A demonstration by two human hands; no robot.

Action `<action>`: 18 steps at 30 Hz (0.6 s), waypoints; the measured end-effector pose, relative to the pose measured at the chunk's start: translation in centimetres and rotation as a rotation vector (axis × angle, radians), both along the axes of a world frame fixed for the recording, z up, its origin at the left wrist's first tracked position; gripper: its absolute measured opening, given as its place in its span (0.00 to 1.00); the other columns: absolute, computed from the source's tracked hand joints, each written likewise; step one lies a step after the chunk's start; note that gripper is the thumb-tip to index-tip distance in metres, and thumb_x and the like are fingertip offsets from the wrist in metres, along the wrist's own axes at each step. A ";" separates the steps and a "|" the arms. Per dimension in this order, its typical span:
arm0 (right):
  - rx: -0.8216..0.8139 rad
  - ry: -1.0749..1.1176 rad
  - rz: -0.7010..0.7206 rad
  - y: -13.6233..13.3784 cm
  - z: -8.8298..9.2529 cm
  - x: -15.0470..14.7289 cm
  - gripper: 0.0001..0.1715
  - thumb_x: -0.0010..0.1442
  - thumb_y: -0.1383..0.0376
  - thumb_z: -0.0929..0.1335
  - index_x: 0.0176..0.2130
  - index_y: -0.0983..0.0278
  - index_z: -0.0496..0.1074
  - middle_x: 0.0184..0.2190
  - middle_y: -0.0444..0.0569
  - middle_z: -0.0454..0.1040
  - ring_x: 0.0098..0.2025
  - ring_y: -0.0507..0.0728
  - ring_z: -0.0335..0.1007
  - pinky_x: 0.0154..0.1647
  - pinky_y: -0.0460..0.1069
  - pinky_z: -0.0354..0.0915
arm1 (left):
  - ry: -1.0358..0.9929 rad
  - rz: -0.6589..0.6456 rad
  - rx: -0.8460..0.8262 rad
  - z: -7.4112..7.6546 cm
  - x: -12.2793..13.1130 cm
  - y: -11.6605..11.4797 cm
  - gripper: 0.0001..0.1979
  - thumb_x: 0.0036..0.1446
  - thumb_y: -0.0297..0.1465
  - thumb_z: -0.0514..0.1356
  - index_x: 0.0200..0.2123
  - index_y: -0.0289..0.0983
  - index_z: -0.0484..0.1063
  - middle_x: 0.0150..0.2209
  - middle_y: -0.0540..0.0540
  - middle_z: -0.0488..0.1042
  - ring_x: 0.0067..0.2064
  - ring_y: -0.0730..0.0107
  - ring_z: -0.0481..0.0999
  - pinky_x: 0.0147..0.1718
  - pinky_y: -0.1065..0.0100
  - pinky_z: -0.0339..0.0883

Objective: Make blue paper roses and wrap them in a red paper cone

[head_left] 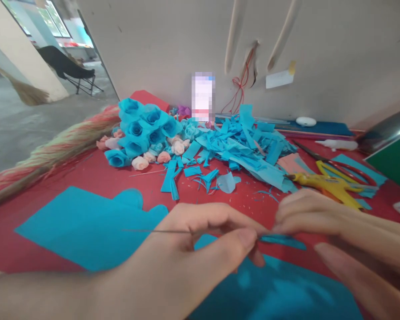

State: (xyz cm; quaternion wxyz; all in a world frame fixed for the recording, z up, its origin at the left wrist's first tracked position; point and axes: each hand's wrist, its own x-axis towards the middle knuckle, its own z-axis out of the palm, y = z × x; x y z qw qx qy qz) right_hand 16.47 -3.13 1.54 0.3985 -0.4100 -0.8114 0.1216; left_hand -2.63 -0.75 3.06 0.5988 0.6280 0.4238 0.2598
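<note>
My left hand (193, 249) pinches a thin metal wire (153, 231) that sticks out to the left, just above a large blue paper sheet (83, 226). My right hand (323, 222) meets it from the right, fingertips closed on a narrow blue paper strip (283, 241) at the wire's end. Both hands hover low over the red table (103, 178). Whether the strip is wound on the wire is hidden by my fingers.
A heap of blue and pink paper roses (143, 133) lies at the back left, blue paper scraps (246, 146) behind centre. A yellow glue gun (330, 184), red scissors (346, 169) and a white glue bottle (336, 144) lie right. A broom (50, 155) lies along the left edge.
</note>
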 end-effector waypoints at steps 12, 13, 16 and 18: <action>0.051 -0.089 -0.053 0.0 -0.8 0.6 0.10 0.59 0.60 0.58 0.37 0.47 0.66 0.31 0.38 0.70 0.33 0.56 0.68 0.33 0.47 0.69 | -0.086 -0.024 -0.133 -0.2 0.0 0.2 0.09 0.51 0.31 0.54 0.22 0.37 0.70 0.21 0.54 0.69 0.23 0.82 0.63 0.26 0.81 0.63; 0.053 -0.091 -0.063 -0.1 -0.9 0.7 0.10 0.58 0.60 0.59 0.37 0.47 0.66 0.32 0.38 0.70 0.34 0.56 0.68 0.34 0.48 0.69 | -0.101 -0.021 -0.153 -0.2 0.0 0.2 0.09 0.51 0.31 0.54 0.22 0.37 0.70 0.21 0.54 0.69 0.23 0.82 0.63 0.26 0.81 0.63; 0.074 -0.112 -0.078 -0.5 -1.2 0.8 0.11 0.56 0.61 0.62 0.39 0.46 0.67 0.34 0.36 0.71 0.37 0.56 0.67 0.42 0.48 0.66 | -0.152 -0.023 -0.205 -0.3 0.1 0.1 0.09 0.51 0.31 0.55 0.21 0.37 0.70 0.21 0.54 0.69 0.23 0.82 0.62 0.26 0.81 0.63; 0.121 -0.129 -0.107 -0.7 -1.3 1.0 0.11 0.56 0.60 0.62 0.39 0.44 0.68 0.35 0.33 0.71 0.39 0.55 0.67 0.48 0.47 0.63 | -0.161 -0.025 -0.226 -0.4 0.1 0.1 0.10 0.51 0.30 0.55 0.21 0.37 0.70 0.21 0.54 0.69 0.23 0.82 0.63 0.26 0.82 0.62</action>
